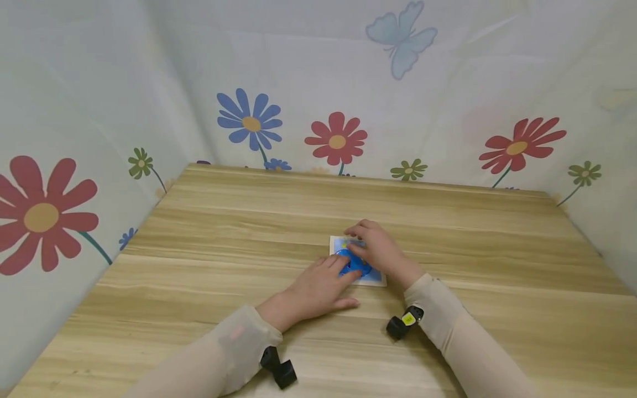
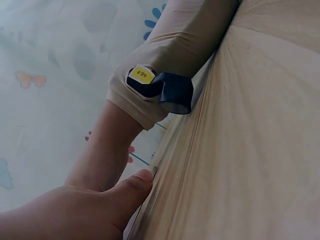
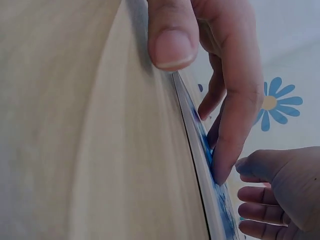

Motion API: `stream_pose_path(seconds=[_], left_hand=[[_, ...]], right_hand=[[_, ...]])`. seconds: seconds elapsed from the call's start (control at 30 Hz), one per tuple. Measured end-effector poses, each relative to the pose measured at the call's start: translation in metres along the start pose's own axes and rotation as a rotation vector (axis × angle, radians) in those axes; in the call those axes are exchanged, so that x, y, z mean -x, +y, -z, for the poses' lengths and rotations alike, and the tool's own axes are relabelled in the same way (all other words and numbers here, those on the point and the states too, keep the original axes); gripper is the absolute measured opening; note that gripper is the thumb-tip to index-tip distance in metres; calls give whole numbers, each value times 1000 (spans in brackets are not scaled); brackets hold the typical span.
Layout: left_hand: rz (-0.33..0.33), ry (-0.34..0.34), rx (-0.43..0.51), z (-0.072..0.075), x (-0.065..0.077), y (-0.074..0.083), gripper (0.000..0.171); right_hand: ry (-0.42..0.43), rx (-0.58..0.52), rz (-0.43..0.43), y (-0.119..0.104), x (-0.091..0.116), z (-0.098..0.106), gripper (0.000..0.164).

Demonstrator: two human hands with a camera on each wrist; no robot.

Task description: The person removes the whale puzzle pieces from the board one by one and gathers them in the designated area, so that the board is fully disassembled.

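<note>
A small, thin picture board (image 1: 377, 278) with a pale rim lies flat on the table, showing a large blue figure (image 1: 359, 263). My left hand (image 1: 316, 287) reaches over its near left side, with fingertips on the blue figure. In the right wrist view the left index fingertip presses down on the board, while the left thumb (image 3: 172, 47) is held off to the near side. At the far right of the board is my right hand (image 1: 383, 251), fingers loosely bent over the far edge. Its thumb lies over the picture. Both hands cover parts of the picture.
The wooden table (image 1: 224, 221) has pale grain and meets a cloth wall (image 1: 174, 72) printed with flowers and a butterfly. Black wrist cameras hang below the left sleeve (image 1: 219, 348) and the right sleeve (image 1: 448, 315).
</note>
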State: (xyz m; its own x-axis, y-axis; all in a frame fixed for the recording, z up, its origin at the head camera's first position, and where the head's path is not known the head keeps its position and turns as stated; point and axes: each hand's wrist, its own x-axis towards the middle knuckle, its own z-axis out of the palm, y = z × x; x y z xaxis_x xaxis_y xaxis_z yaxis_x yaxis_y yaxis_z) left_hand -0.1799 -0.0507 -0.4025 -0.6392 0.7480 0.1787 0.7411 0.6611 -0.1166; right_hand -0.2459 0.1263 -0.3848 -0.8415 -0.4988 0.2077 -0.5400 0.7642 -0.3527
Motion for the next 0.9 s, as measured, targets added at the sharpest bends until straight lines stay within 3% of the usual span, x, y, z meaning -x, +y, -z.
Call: stream_pose_path(seconds=[0.47, 0.7, 0.9], left_hand=[[1, 7, 14, 0, 0, 2, 57], [-15, 30, 12, -1, -1, 2, 56], [-9, 25, 7, 0, 0, 2, 56]], right_hand=[[51, -16, 23, -1, 0, -7, 24], [32, -5, -25, -2, -1, -10, 22], [30, 5, -13, -5, -1, -10, 21]])
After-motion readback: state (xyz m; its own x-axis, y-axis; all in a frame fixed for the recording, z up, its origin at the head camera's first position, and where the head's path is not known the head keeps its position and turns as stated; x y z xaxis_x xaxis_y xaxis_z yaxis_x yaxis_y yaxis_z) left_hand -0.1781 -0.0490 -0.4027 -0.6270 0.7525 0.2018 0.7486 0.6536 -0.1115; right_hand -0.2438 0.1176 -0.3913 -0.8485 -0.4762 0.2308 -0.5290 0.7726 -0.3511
